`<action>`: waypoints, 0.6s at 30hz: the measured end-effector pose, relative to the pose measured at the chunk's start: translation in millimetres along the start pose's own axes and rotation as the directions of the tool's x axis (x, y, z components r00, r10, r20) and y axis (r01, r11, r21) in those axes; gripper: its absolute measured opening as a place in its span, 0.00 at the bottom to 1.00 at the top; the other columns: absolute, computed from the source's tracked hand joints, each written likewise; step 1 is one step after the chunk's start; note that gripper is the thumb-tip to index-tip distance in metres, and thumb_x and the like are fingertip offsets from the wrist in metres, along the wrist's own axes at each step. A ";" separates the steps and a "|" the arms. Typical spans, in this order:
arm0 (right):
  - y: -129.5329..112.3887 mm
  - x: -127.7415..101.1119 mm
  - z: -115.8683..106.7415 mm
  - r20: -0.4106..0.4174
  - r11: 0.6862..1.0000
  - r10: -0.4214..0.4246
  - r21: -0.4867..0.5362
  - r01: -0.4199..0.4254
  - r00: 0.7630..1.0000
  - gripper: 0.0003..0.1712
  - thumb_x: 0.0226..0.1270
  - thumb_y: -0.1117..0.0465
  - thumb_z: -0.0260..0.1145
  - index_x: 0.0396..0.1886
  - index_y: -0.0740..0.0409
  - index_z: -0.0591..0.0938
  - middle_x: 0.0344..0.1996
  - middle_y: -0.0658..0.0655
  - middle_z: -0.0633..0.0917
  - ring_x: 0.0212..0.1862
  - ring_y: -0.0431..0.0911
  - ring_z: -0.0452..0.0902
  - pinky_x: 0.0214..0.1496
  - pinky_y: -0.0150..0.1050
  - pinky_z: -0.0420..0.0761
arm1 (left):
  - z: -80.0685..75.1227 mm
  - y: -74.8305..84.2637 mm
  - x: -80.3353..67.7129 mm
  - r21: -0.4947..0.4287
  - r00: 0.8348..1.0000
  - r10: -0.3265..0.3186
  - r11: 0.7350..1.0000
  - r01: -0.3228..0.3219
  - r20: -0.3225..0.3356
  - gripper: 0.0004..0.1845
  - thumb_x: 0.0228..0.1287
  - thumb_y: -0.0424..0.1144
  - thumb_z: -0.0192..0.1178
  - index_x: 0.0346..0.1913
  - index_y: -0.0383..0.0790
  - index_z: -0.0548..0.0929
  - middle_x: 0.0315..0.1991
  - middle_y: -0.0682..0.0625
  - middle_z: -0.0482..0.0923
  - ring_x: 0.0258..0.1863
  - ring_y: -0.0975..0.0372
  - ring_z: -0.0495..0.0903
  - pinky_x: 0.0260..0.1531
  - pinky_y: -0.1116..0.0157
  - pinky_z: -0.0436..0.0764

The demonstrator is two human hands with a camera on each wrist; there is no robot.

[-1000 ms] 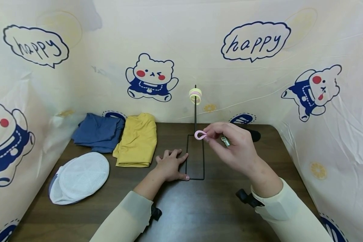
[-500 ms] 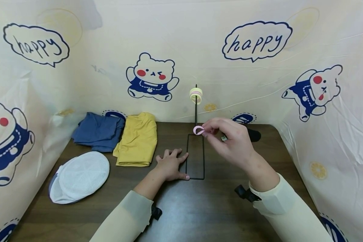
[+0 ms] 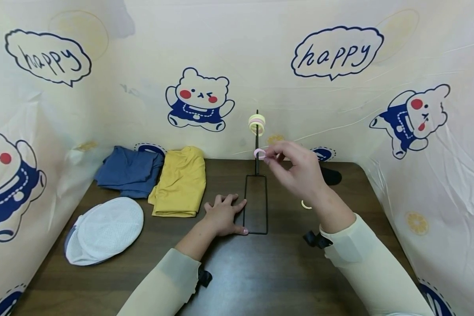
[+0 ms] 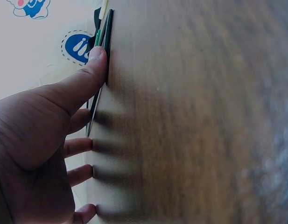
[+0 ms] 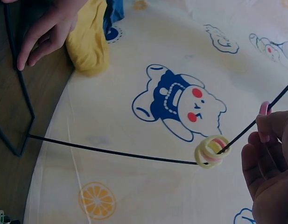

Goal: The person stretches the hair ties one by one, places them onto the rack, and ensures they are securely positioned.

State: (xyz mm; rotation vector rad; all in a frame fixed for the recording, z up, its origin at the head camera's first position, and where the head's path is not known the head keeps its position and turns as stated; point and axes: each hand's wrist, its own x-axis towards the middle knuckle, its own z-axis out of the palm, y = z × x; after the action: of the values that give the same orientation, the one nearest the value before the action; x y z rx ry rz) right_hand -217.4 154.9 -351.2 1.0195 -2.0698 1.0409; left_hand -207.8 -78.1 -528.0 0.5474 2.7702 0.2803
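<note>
The right hand (image 3: pixel 300 173) is pinching a pink ring (image 3: pixel 259 153) between thumb and fingertips, holding it against the black stand's (image 3: pixel 256 202) upright rod, below the rings (image 3: pixel 256 124) already hanging there. The left hand (image 3: pixel 223 215) is lying flat, fingers straight, pressing the stand's base frame onto the surface (image 3: pixel 260 272).

A dark wooden table (image 3: pixel 260 272) carries a folded blue garment (image 3: pixel 128 172) just beside a folded yellow one (image 3: pixel 179 182) at its far left. A white mesh cap (image 3: pixel 104 230) lies nearer, left. The black wire stand's rectangular base (image 3: pixel 256 204) rests mid-table; a small yellow ring (image 3: pixel 306 205) lies to its right.
</note>
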 end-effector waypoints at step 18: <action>34.4 17.6 28.3 -0.097 0.984 0.176 0.030 -0.174 0.980 0.13 0.65 0.71 0.74 0.49 0.66 0.87 0.52 0.59 0.83 0.46 0.47 0.84 0.50 0.43 0.85 | -2.7 1.3 -1.8 -0.002 1.000 0.000 1.000 0.000 -0.008 0.55 0.51 0.75 0.68 0.82 0.65 0.60 0.82 0.50 0.54 0.72 0.41 0.57 0.59 0.30 0.59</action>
State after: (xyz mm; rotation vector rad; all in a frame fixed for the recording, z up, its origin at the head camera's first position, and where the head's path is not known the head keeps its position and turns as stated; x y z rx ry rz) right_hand -260.1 138.3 -365.3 0.7896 -2.0998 1.1786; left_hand -206.7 -78.0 -524.7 0.5473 2.7772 0.2858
